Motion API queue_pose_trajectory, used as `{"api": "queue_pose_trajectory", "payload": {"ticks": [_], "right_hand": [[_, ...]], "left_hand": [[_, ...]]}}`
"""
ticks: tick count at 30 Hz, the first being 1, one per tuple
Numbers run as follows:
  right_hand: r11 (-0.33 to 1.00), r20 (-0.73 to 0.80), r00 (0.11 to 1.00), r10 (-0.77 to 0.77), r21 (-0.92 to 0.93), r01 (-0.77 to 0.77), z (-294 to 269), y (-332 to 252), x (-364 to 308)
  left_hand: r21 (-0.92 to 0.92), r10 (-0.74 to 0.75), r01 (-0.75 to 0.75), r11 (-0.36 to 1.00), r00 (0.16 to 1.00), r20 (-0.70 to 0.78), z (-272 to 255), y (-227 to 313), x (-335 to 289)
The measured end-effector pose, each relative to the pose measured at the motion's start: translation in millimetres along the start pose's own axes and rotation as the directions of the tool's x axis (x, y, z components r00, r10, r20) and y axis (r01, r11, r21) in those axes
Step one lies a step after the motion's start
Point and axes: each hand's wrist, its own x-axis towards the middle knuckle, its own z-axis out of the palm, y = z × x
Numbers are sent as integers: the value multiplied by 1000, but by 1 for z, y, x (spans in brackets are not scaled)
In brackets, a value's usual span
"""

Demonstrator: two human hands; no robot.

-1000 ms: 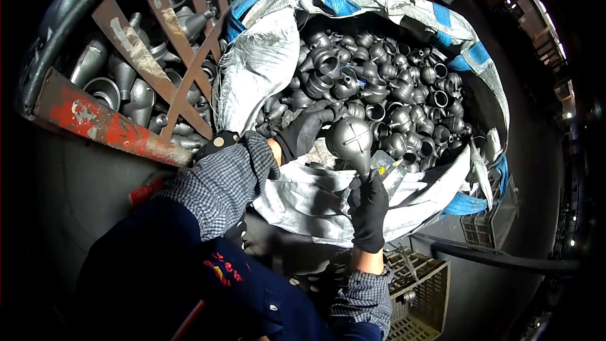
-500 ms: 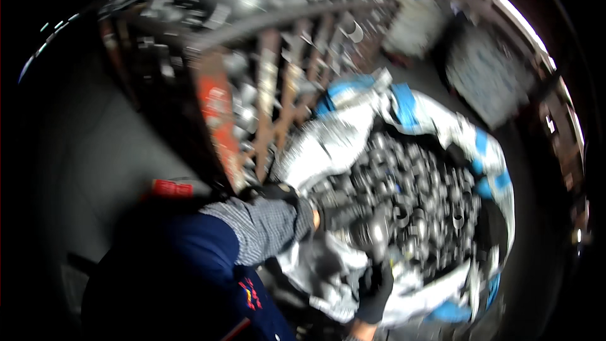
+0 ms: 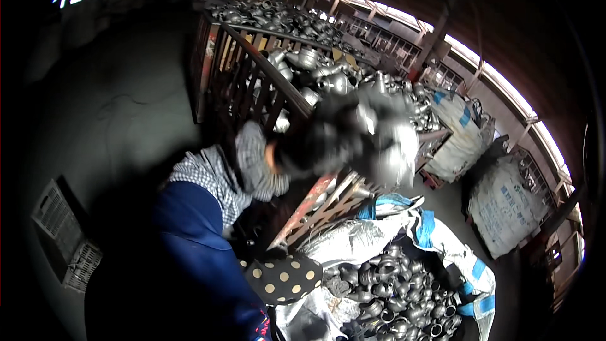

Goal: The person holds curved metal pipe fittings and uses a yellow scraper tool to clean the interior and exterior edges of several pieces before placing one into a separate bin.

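Observation:
My left hand (image 3: 328, 132), in a dark glove with a checked cuff, reaches up and across the slatted metal crate (image 3: 265, 66). It is smeared by motion. A shiny silver pipe fitting (image 3: 394, 155) is in its grip, blurred too, so its exact shape is unclear. Bent and flared metal fittings (image 3: 334, 82) fill the crate behind the hand. Below is a white bulk bag (image 3: 350, 240) with blue straps, its top rolled open, holding many smaller dark grey fittings (image 3: 394, 287). My right hand is out of sight.
A dark cloth item with cream dots (image 3: 284, 278) lies between my navy sleeve and the bag. Full bulk bags (image 3: 505, 208) stand at the right. Another heaped crate (image 3: 271, 16) is farther back. A pale plastic crate (image 3: 82, 265) lies on the floor at left.
My left hand has risen from the bulk bag to above the crate, carrying the fitting. My right hand, earlier by the bag's near rim, has left the view. The view has tilted up.

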Motion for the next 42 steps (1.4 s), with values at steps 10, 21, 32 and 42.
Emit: {"api": "queue_pose_trajectory", "payload": {"ticks": [10, 21, 32, 42], "right_hand": [[993, 42, 996, -74, -86, 78, -24, 34, 21], [817, 21, 893, -450, -394, 421, -54, 22, 20], [984, -378, 921, -95, 102, 143, -50, -31, 3], [978, -406, 913, 49, 204, 38, -52, -43, 9]], "left_hand": [[730, -57, 542, 417, 817, -574, -231, -47, 57], [192, -624, 621, 760, 613, 485, 137, -36, -108], [537, -831, 764, 357, -3, 557, 350, -226, -380], [586, -452, 418, 694, -381, 807, 391, -214, -500]]}}
